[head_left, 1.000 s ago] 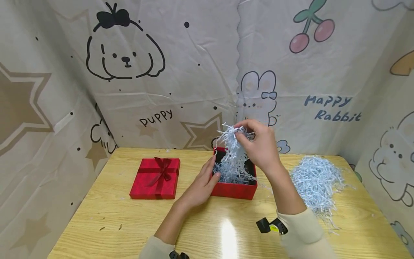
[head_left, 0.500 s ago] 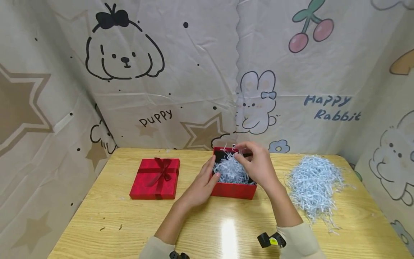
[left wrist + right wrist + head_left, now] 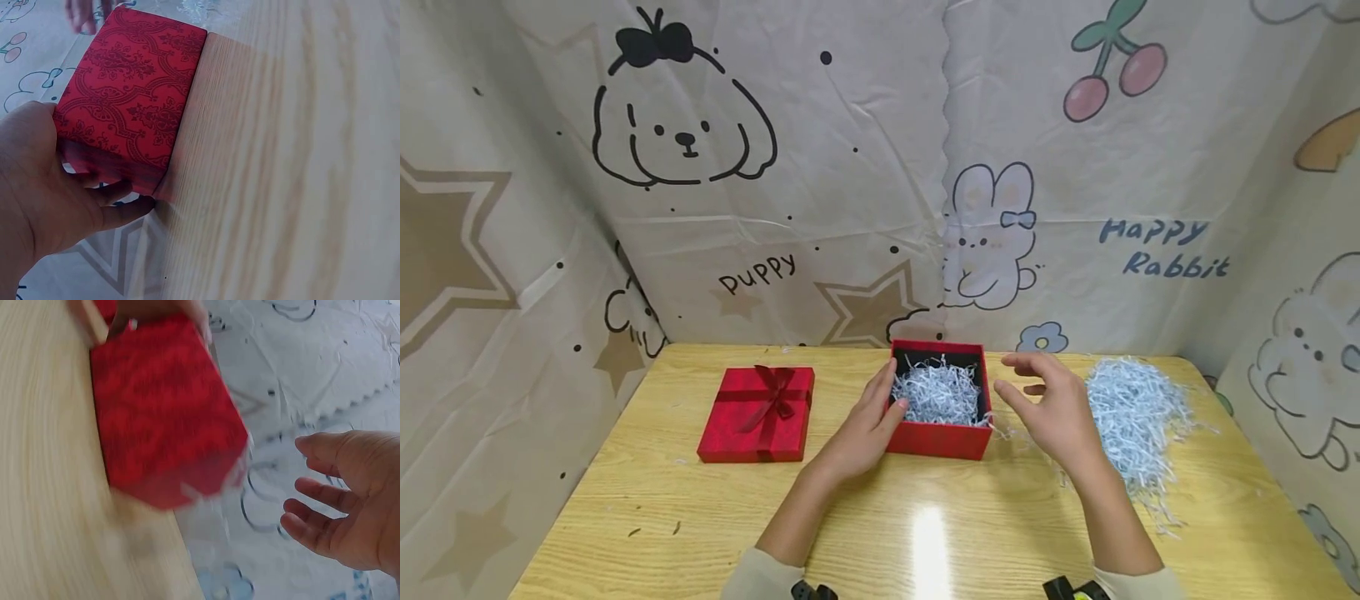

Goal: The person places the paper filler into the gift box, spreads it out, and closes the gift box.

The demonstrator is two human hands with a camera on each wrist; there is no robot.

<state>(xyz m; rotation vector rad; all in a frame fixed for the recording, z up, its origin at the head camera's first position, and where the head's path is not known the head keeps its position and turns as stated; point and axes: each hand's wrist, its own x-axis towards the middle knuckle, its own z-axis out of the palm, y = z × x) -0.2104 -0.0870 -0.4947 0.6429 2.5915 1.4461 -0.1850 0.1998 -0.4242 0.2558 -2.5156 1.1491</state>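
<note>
A red patterned gift box stands on the table with its top uncovered, and pale blue shredded paper fills its dark inside. My left hand holds the box by its left wall, thumb over the front left rim and fingers along the outside. In the left wrist view, the fingers lie at the box's short side. My right hand hovers between the box and a loose pile of the same shredded paper, fingers spread and nothing between them. In the right wrist view, its fingers are apart from the box.
A red lid with a dark red ribbon bow lies on the wooden table to the left. Behind the table hangs a printed cloth. A few paper shreds lie between box and pile.
My right hand has lowered a clump of shredded paper into the box, let it go, and moved right, out of the box. My left hand has stayed at the box.
</note>
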